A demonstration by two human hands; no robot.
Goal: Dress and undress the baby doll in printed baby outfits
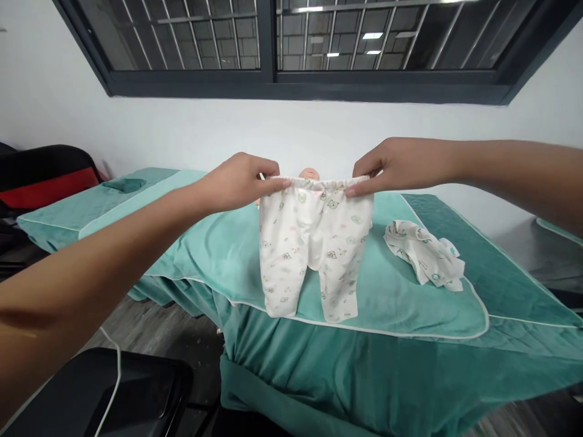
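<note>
Two outstretched hands, well apart, pinch white trousers.

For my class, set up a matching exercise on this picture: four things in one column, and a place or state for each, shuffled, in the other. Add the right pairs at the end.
Column 1
1. Printed pants
2. Crumpled printed garment
3. Left hand
4. Window

Column 2
A. Lying bunched up on the light green blanket
B. Set in the white wall
C. Held up, legs hanging down
D. Pinching one end of a gathered waistband

Right pairs: 1-C, 2-A, 3-D, 4-B
</note>
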